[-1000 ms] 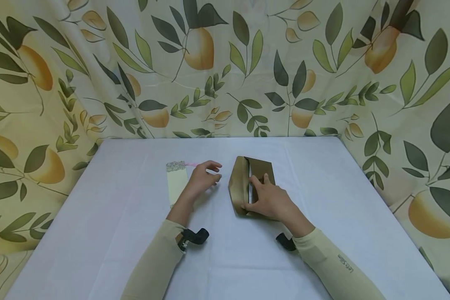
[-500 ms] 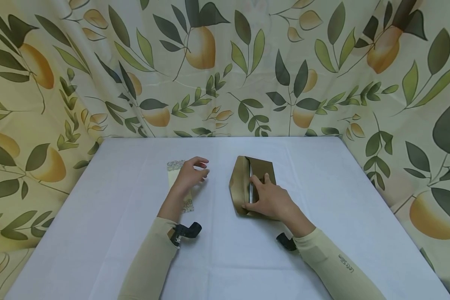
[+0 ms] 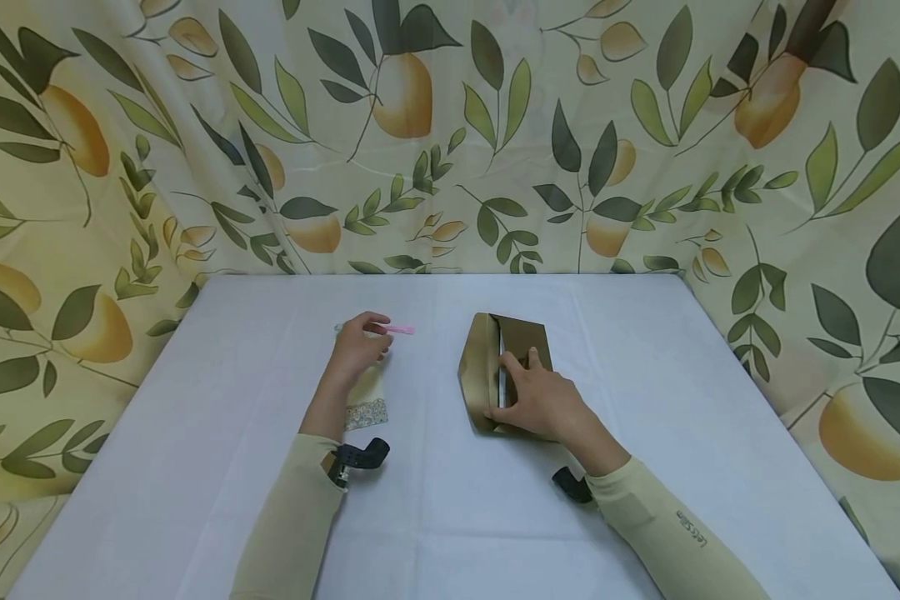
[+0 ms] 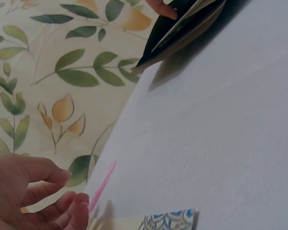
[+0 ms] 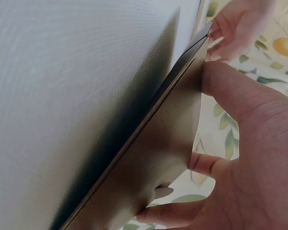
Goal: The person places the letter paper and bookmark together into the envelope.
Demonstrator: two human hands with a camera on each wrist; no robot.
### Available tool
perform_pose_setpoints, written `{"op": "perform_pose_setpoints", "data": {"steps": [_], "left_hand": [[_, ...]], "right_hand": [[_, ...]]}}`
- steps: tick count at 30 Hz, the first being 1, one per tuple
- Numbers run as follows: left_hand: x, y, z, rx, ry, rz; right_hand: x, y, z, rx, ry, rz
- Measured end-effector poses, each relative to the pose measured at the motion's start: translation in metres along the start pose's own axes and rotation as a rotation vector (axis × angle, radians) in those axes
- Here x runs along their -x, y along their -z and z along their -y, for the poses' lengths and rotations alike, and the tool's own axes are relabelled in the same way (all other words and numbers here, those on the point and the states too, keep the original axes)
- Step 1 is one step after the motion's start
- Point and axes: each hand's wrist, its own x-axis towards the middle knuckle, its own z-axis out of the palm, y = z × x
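My left hand hovers over a cream bookmark with patterned ends, hiding its middle and most of its top. A pink tassel sticks out to the right beyond the fingers. In the left wrist view the left fingers are loosely bent, thumb apart, right beside the pink tassel. To the right, my right hand grips a gold-brown envelope, its flap folded out to the left and its mouth parted. A pale edge shows inside the mouth. In the right wrist view the thumb and fingers hold the envelope along its edge.
A white cloth covers the table. Behind it hangs a curtain printed with fruit and leaves. Each wrist carries a black camera, such as the left one.
My left hand has moved left, away from the envelope and across the bookmark, uncovering the bookmark's near patterned end. The right hand and the envelope have stayed in place.
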Motion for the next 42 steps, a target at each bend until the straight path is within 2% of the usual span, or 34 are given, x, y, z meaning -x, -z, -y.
{"op": "perform_pose_setpoints", "data": {"steps": [14,23,34,42], "left_hand": [[-0.001,0.03,0.011,-0.04,0.088,-0.04],[0.002,0.042,0.016,-0.066,0.127,-0.057],[0.009,0.053,0.013,-0.191,0.161,-0.082],[0.013,0.055,0.01,-0.33,0.159,-0.013]], "right_hand": [[-0.001,-0.002,-0.002,0.009,0.008,-0.009],[-0.002,-0.002,-0.002,0.015,0.004,-0.001],[-0.001,0.0,-0.001,0.013,0.008,-0.004],[-0.002,-0.001,-0.001,0.011,0.007,0.002]]}}
